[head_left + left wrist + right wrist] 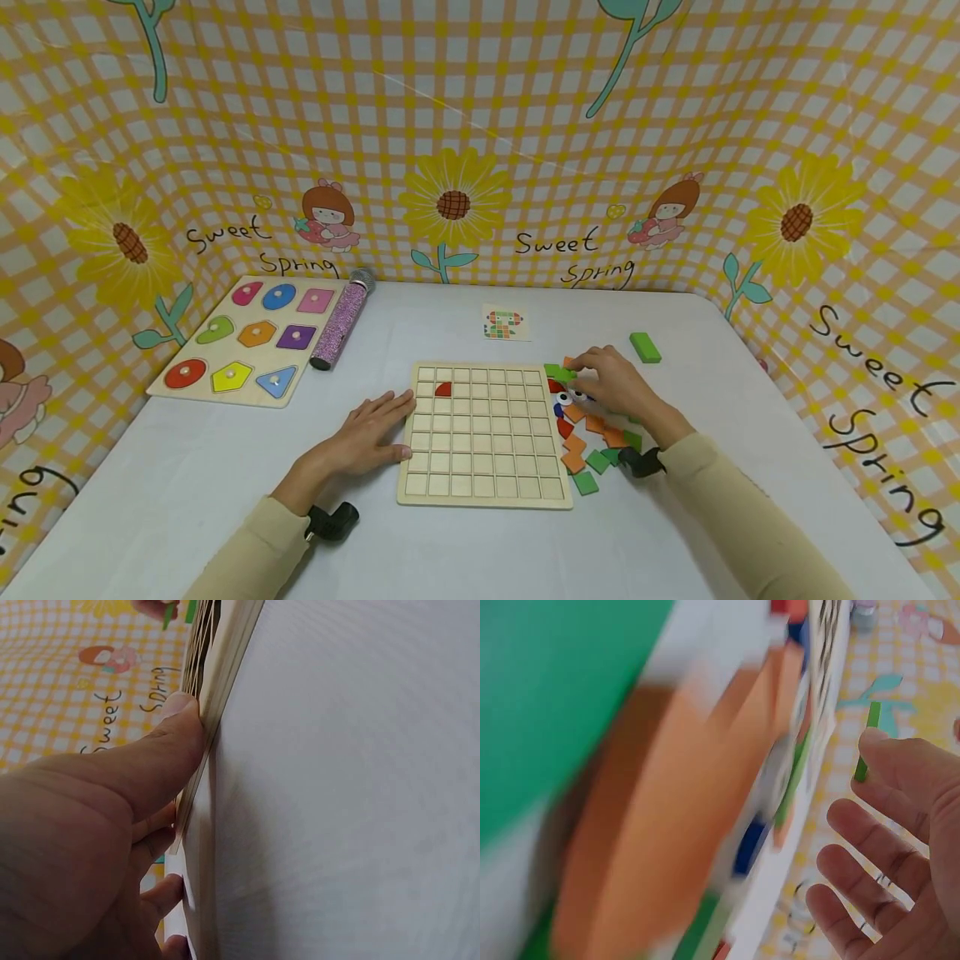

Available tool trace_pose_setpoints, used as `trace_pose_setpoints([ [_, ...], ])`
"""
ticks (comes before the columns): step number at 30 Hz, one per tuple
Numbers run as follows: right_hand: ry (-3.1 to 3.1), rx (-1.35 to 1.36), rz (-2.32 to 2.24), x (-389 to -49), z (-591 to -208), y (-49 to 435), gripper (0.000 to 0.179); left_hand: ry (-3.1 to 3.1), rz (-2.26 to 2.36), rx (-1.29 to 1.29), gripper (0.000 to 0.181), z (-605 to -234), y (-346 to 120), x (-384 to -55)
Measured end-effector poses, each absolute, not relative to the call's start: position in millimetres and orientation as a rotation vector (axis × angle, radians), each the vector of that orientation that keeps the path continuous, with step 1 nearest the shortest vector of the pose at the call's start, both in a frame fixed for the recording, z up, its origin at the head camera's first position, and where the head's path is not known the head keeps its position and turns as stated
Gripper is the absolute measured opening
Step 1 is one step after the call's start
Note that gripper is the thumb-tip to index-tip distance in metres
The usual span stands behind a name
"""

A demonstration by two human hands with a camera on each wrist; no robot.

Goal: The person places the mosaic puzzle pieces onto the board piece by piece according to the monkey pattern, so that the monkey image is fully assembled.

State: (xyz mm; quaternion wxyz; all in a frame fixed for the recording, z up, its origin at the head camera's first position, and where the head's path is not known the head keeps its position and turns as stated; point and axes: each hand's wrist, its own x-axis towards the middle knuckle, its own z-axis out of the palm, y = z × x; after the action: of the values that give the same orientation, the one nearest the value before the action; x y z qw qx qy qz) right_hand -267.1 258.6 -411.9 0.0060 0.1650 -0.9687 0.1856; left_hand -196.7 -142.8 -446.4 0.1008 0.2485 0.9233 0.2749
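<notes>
A wooden grid board [483,502] lies on the white table, with one red quarter-round piece [444,390] in a cell near its upper left. My left hand [367,435] rests against the board's left edge, fingers extended; in the left wrist view its thumb [176,739] touches the rim. Past the board's right edge, my right hand [618,383] pinches a thin green tile [874,716] between thumb and index finger, above the loose pieces. Orange tiles [573,462], green tiles [585,482] and a few red, blue and white pieces lie heaped below that hand.
Behind the board lies a small picture card [507,322]. A green block [645,347] sits at the back right. To the left are a shape puzzle board [277,400] with knobbed pieces and a glittery pink microphone [341,325]. A patterned cloth backdrop [480,100] surrounds the table.
</notes>
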Motion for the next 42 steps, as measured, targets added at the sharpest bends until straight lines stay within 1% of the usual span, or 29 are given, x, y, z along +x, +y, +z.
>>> trace_pose_setpoints([
  [11, -2.942, 0.726, 0.560, -261.1, -404.9, 201.1, 0.026, 2.734, 0.798, 0.727, 0.073, -446.2, -141.8, -197.6],
  [19, -3.016, 0.703, 0.485, -264.4, -406.3, 161.1, 0.025, 2.733, 0.795, 0.739, 0.073, -443.8, -141.7, -196.9],
  [25, -3.007, 0.785, 0.401, -265.8, -407.8, 137.1, 0.024, 2.726, 0.798, 0.727, 0.073, -443.0, -141.3, -196.3],
  [34, -2.989, 0.881, 0.422, -267.7, -410.3, 118.2, 0.018, 2.724, 0.802, 0.725, 0.073, -444.8, -141.3, -196.0],
  [42, -3.013, 0.871, 0.403, -271.6, -416.8, 114.0, 0.019, 2.726, 0.798, 0.737, 0.073, -443.6, -141.7, -195.7],
])
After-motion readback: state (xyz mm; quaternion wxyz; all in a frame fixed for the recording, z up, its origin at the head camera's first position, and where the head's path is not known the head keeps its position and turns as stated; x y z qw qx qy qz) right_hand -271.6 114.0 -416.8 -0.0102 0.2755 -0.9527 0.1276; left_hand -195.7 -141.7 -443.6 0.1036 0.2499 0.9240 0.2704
